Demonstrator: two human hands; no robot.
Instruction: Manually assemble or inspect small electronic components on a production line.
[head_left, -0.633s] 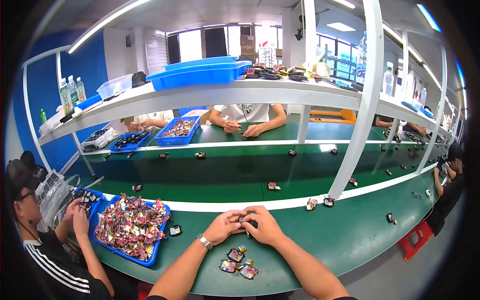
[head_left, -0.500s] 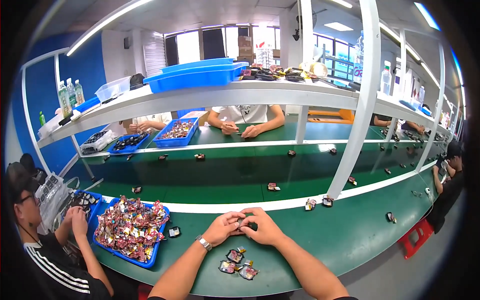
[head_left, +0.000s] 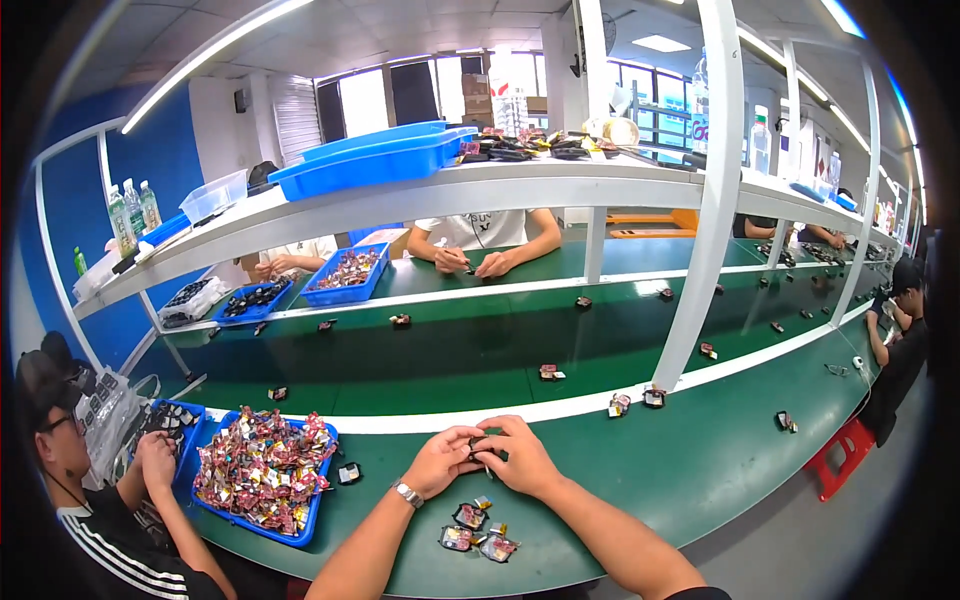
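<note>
Both hands meet over the green table [head_left: 700,470]: left hand [head_left: 440,462] and right hand [head_left: 518,458] pinch one small dark part [head_left: 478,446] between the fingertips, raised above the surface for close work. Its exact shape is too small to tell. Three similar pieces [head_left: 474,530] lie just below the wrists. A blue tray [head_left: 262,474] of colourful parts sits within left reach.

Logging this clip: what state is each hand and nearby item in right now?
Left hand: pinched on small part.
Right hand: pinched on the same part.
Finished pieces: lying loose on bench.
Blue bin: heaped with colourful pieces.
</note>
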